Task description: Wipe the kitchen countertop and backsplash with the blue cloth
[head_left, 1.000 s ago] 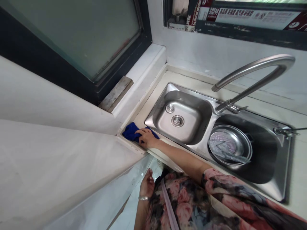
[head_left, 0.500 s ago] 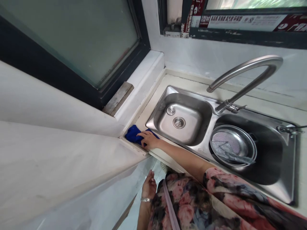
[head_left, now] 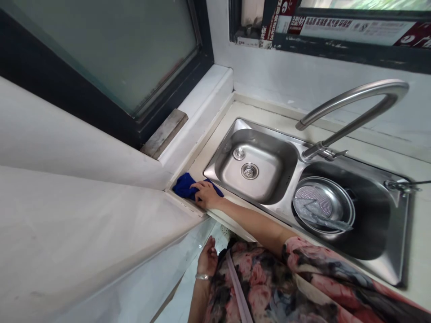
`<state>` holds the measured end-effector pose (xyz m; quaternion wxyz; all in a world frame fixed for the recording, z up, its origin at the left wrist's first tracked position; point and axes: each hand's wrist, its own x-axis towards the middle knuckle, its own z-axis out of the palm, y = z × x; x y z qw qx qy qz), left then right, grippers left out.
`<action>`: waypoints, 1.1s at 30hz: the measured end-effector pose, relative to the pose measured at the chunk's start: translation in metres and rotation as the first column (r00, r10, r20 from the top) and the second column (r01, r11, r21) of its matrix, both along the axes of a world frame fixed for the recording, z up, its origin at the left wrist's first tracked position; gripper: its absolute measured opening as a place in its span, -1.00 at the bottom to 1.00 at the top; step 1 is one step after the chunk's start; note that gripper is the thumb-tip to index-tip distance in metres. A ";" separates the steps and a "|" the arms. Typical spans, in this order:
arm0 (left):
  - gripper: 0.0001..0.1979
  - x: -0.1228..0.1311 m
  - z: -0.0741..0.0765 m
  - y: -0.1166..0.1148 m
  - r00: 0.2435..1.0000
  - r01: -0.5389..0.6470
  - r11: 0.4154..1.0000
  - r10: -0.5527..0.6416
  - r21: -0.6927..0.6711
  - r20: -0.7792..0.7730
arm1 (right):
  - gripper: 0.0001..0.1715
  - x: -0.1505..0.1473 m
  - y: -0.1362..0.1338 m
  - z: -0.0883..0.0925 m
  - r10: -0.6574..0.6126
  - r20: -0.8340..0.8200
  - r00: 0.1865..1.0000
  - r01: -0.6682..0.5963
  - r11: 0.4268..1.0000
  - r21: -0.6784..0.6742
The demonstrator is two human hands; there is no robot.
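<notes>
My right hand (head_left: 206,194) rests on a crumpled blue cloth (head_left: 184,185), its fingers curled into the fabric. The cloth lies in the left corner of the pale countertop (head_left: 224,117), between the wall and the sink's rim. Part of the cloth is hidden under my palm. Below the counter's front edge, my left hand (head_left: 208,259) hangs beside my body with a bracelet at the wrist. It holds nothing, and its fingers are loosely bent and not closed into a fist.
A double steel sink (head_left: 292,179) is set into the counter. A curved faucet (head_left: 357,117) rises behind it. The right basin holds a metal pan and a perforated strainer (head_left: 313,199) with clear plastic on top. A wooden block (head_left: 164,133) sits on the left windowsill.
The camera view has shifted slightly. My right hand stays on the blue cloth in the corner with barely any movement, and my left hand still hangs at my side.
</notes>
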<state>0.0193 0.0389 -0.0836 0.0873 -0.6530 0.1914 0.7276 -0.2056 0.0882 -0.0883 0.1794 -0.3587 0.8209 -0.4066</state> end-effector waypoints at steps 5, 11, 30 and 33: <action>-0.65 -0.001 0.001 0.000 1.000 0.002 1.000 -0.002 -0.011 -0.007 | -0.91 0.001 -0.008 0.008 -0.052 0.014 0.999 0.052 0.998 0.047; -0.72 0.005 0.004 0.000 1.000 -0.017 0.999 0.016 -0.043 -0.005 | -0.92 0.004 -0.011 0.008 -0.091 -0.001 0.996 0.091 0.995 0.033; -0.45 -0.013 0.109 0.022 0.763 0.117 0.586 -0.570 -0.802 -0.306 | -0.48 0.100 0.103 0.089 0.287 0.880 0.379 0.564 0.682 -0.466; -0.42 -0.027 0.130 0.031 0.720 0.132 0.549 -0.626 -0.825 -0.300 | -0.48 0.112 0.109 0.099 0.269 0.872 0.410 0.513 0.722 -0.464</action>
